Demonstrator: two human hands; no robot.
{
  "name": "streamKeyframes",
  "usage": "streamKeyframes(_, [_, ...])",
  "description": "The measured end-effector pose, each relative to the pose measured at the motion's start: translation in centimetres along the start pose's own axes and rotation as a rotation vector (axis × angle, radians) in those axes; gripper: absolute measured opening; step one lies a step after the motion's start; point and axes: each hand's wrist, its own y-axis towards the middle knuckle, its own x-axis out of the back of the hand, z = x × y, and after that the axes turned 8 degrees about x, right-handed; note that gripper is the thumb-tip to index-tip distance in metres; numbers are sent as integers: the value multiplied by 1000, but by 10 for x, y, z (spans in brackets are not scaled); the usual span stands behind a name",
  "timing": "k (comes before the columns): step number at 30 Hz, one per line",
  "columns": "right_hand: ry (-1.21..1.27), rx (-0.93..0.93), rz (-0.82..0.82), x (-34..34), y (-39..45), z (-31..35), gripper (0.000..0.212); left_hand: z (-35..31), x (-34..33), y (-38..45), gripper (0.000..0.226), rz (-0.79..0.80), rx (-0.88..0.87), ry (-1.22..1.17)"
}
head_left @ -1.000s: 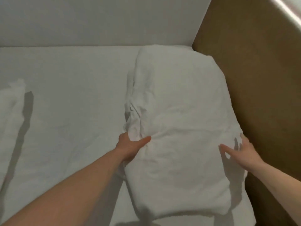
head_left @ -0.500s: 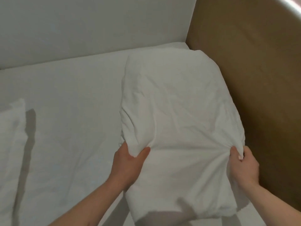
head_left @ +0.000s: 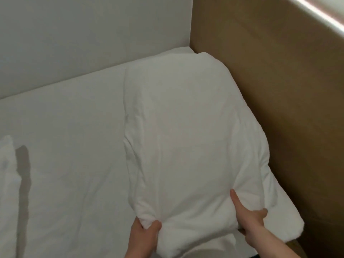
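Two hands grip the pillow (head_left: pixel 186 136), placement nearly done
Apart, the left hand (head_left: pixel 147 233) and right hand (head_left: pixel 249 222) clutch its 6 o'clock edge; it lies against the brown panel (head_left: pixel 279 90) at 3 o'clock, so probably only release and smoothing remain.

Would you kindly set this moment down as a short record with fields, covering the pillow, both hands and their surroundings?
pillow: white, creased, far end in the corner
left hand: pinches the pillow's near left corner, thumb on top
right hand: grips its near right edge, thumb on top
bed sheet: white, wrinkled, beneath the pillow
brown panel: upright, along the pillow's right side
white wall: behind the bed
other bedding: white, at the picture's left edge, cut off; kind unclear
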Motion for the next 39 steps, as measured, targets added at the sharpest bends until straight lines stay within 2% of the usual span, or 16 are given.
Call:
streamKeyframes(2, [73,12,29,2,1,-5,145,-7,-3,-9,47,-23,-28,-17])
streamKeyframes(5, [115,82,27,15,0,-10,123,-24,-3,-27,15,48,-58,-3])
streamKeyframes(8, [190,126,47,26,-5,-14,113,-32,-3,-36,14,75,-108,-18])
streamKeyframes(11, [133,168,51,26,-13,-18,108,-27,1,-39,12,39,-53,-3])
streamKeyframes(14, [3,198,62,20,-22,-21,104,-16,5,-31,30,32,47,96])
streamKeyframes(16, [-110,224,61,16,-23,-20,102,-17,8,-23,43,104,72,233])
streamKeyframes(19, [-254,230,60,17,-19,-14,100,-28,22,-12,53,293,55,496])
streamKeyframes(21, [-287,200,61,18,-21,-8,102,-34,40,-5,49,394,50,687])
streamKeyframes(24, [-477,218,-34,11,-38,2,116,-47,67,9,68,393,-44,848])
streamKeyframes(26, [-673,438,-78,0,-50,11,116,-68,77,19,98,241,-95,714])
streamKeyframes(28, [-683,712,-19,-18,-61,25,105,-102,80,28,130,1,-193,554])
streamKeyframes(29, [-643,798,22,-29,-67,33,99,-122,80,32,134,-50,-240,477])
streamKeyframes(31, [-601,857,91,-53,-77,44,96,-163,72,40,124,-48,-250,360])
streamKeyframes(33, [-677,886,136,-72,-79,38,105,-193,57,55,123,-2,-193,249])
streamKeyframes(36, [-815,896,159,-81,-67,15,117,-207,32,72,124,-19,-87,98])
streamKeyframes(39, [-922,896,176,-73,-54,-6,118,-212,23,77,85,-108,-187,37])
